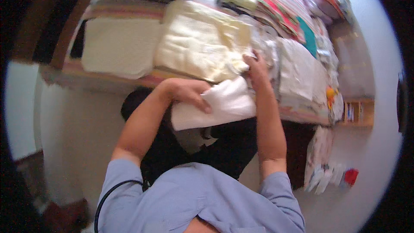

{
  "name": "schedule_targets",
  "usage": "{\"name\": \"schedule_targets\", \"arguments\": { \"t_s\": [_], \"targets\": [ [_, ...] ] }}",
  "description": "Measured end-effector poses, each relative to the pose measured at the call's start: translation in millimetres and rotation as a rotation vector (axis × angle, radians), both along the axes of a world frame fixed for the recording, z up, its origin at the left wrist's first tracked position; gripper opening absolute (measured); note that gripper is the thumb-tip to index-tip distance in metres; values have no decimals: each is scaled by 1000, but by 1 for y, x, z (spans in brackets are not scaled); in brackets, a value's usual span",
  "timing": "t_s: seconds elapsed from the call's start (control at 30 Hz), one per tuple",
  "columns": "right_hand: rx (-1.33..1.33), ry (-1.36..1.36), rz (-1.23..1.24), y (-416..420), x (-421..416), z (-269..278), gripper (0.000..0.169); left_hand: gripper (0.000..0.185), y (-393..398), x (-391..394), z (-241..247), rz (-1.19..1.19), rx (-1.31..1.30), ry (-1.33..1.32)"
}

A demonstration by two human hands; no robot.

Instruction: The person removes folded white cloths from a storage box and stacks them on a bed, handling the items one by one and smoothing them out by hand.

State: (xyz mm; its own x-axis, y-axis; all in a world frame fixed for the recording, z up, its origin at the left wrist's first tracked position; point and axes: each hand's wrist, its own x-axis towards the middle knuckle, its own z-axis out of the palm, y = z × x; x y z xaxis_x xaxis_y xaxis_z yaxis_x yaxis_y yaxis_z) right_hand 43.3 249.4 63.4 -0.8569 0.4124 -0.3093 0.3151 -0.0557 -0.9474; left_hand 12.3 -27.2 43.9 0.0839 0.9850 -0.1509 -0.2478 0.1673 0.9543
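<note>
A folded white cloth (226, 103) lies over my lap, held up between me and the bed edge. My left hand (192, 94) is closed on its left side, thumb on top. Farther up and to the right, my right hand (256, 64) grips a bunched corner of pale fabric; whether that corner belongs to the white cloth or to the cream fabric cannot be told. Behind both hands a large piece of cream fabric (194, 38) is spread on the bed, wrinkled towards its right end.
A flat cream cloth (119, 45) lies at the left of the bed. Folded white cloths (296, 71) and mixed clothes, one of them teal (306, 35), cover the right part. A small wooden shelf (359, 112) stands beyond the bed's right end.
</note>
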Motion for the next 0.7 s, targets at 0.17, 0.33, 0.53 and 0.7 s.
{"name": "schedule_targets", "arguments": {
  "t_s": [0.17,0.33,0.53,0.7],
  "targets": [
    [-188,209,24,7,92,-1,67,67,-17,6,11,173,150,-265],
    [-827,391,191,-68,141,-50,67,78,-14,17,-23,298,429,-619],
    [-987,522,-208,-119,152,-75,78,73,-22,-8,-100,560,279,-524],
    [-1144,528,-156,-65,161,-21,102,64,-12,-10,-54,608,230,-476]
  ]
}}
